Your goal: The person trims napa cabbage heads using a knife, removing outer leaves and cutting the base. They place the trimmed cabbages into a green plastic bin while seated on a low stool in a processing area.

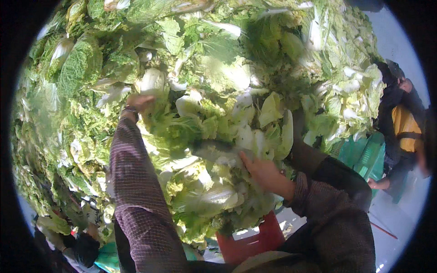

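A big heap of napa cabbage heads and loose leaves [218, 71] lies before me. My left hand [140, 102] reaches into it at the base of a pale napa cabbage head [152, 81]; whether the fingers grip it is blurred. Nearer to me, my right hand [266, 174] is closed on a wide-bladed knife [216, 150], its blade blurred and pointing left over the leaves. A curved pale leaf [288, 134] stands up just beyond that hand.
Below the heap is a red plastic crate [251, 240]. A green plastic crate [368, 153] stands at the right, beside a person in dark clothes with a yellow piece [406, 128]. Another person [85, 249] is at the lower left, near a green crate [108, 256].
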